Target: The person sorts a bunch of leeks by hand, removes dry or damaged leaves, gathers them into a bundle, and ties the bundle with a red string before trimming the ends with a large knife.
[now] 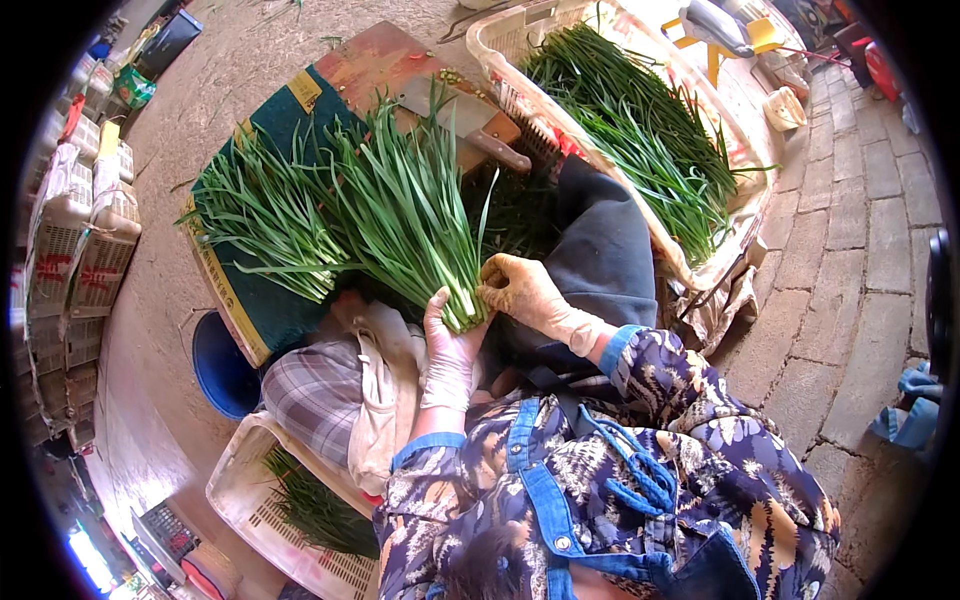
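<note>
Bundle of green chives [405, 215] lies fanned across a dark green board [250, 290], its pale cut ends gathered at the person's lap. Those stem ends are partly hidden behind the gloved hands, and the lower board edge disappears under a cloth [385, 385]. The left hand [450, 350] wraps its fingers closed around the stem base from below. The right hand [520, 290] presses against the same stems, fingers curled together; whether they pinch a single stalk is unclear. A cleaver [470, 120] rests beyond the leaves.

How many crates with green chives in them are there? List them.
2: one large crate at upper right, piled with chives, and one white crate at lower left, holding a few. More may be hidden.
</note>
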The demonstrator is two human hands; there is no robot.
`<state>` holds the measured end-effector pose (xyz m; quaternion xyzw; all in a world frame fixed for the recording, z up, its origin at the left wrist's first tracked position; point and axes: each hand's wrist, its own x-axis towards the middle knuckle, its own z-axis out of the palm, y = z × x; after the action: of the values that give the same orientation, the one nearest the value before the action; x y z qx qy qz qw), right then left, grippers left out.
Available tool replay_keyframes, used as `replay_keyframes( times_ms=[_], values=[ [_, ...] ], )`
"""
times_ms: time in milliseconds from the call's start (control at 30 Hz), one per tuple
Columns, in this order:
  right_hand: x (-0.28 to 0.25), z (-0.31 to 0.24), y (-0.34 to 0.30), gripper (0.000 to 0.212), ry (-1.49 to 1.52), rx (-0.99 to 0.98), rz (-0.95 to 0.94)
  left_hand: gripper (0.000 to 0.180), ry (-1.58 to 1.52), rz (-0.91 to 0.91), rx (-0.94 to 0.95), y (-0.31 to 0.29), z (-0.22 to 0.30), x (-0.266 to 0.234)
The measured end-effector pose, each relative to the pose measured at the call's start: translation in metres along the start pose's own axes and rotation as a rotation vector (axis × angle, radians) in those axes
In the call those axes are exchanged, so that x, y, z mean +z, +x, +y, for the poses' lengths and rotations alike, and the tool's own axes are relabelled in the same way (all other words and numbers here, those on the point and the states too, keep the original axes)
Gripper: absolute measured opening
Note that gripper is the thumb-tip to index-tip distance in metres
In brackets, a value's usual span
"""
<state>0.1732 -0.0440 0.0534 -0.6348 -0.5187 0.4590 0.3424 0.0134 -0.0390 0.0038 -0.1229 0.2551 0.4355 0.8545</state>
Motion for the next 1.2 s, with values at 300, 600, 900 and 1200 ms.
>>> replay_keyframes(
  times_ms=[300,600,900,1200],
  values=[
    [0.002,-0.014,-0.018,0.022,0.089,0.016,-0.203,0.037,0.214,0.022,0.030,0.012,-0.002,-0.034],
    [0.012,0.014,0.036,0.038,0.338,0.167,0.108,0.028,0.165,0.080,-0.005,0.002,-0.003,-0.012],
    [0.010,0.004,-0.008,0.015,0.713,-0.004,0.016,0.019,0.237,0.263,0.091,-0.004,-0.006,0.000],
    [-0.062,-0.014,-0.043,0.020,0.081,0.060,-0.358,0.021,0.594,0.206,0.120,-0.020,0.006,0.002]
  ],
)
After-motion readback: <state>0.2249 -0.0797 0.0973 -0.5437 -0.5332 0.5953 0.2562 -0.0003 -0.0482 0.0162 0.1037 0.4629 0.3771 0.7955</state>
